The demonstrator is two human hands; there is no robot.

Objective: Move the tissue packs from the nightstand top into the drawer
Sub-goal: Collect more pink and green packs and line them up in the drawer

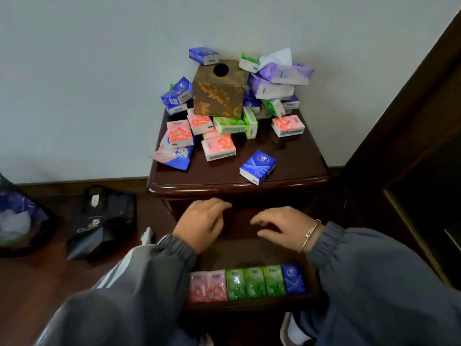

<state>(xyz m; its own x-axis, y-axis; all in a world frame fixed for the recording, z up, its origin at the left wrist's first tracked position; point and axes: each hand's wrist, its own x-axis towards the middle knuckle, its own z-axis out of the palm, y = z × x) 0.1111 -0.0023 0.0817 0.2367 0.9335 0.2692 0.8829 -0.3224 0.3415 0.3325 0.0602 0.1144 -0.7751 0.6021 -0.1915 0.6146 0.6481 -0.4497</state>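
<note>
Several tissue packs in pink, green, blue and purple lie heaped on the dark wooden nightstand top (294, 156). One blue pack (257, 166) lies alone near the front edge, and a pink pack (218, 147) sits left of it. Below, the open drawer (252, 250) holds a front row of packs (247, 282): two pink, three green, one blue. My left hand (202, 223) and my right hand (279, 227) hover over the drawer's back part, under the top's front edge. Both have loosely bent fingers and hold nothing.
A brown patterned tissue box (219, 89) with a round hole stands at the back of the top. A black bag (104, 221) and a blue plastic bag (20, 216) lie on the wooden floor to the left. Dark wooden furniture (411, 151) stands to the right.
</note>
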